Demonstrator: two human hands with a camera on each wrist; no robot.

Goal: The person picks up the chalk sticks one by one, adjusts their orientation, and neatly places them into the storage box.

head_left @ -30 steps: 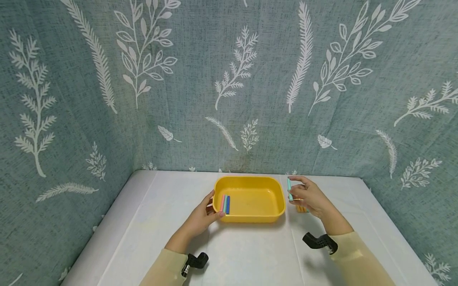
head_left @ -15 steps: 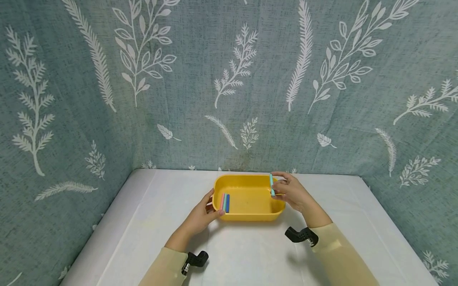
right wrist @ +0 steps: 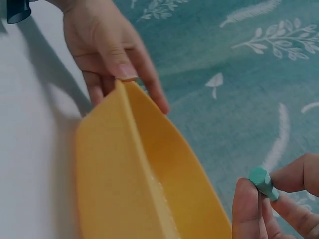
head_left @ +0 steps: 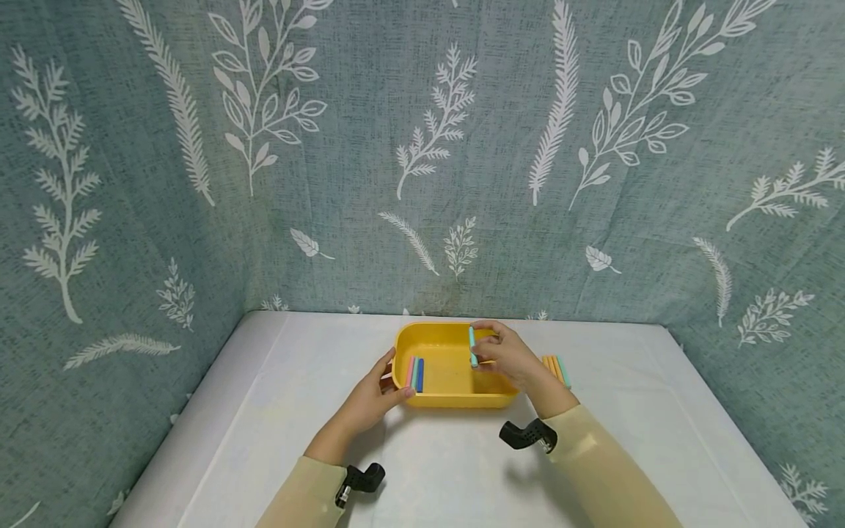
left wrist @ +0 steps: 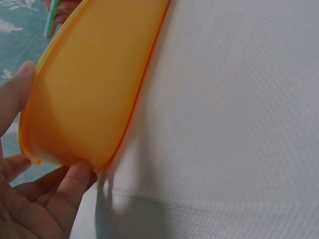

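A yellow plastic tray [head_left: 455,401] stands on the table; my left hand [head_left: 370,396] grips its left end, thumb on the rim and fingers along the outside. Inside the tray, at the left, pink, teal and blue chalk sticks [head_left: 415,375] lie side by side. Above the tray's right half, my right hand [head_left: 505,356] pinches a teal chalk stick [head_left: 472,347] between thumb and fingers. The right wrist view shows one round end of that teal chalk [right wrist: 259,175]. The tray's inner right corner is partly hidden behind the right hand.
To the right of the tray, a row of orange chalk sticks [head_left: 551,365] with a teal one [head_left: 563,370] lies on the white tablecloth [head_left: 455,469]. A teal leaf-patterned curtain [head_left: 422,249] rises just behind the table's far edge.
My right hand has carried the teal chalk leftward from beside the tray to over it, uncovering the chalk row on the right. The left hand keeps its hold on the tray.
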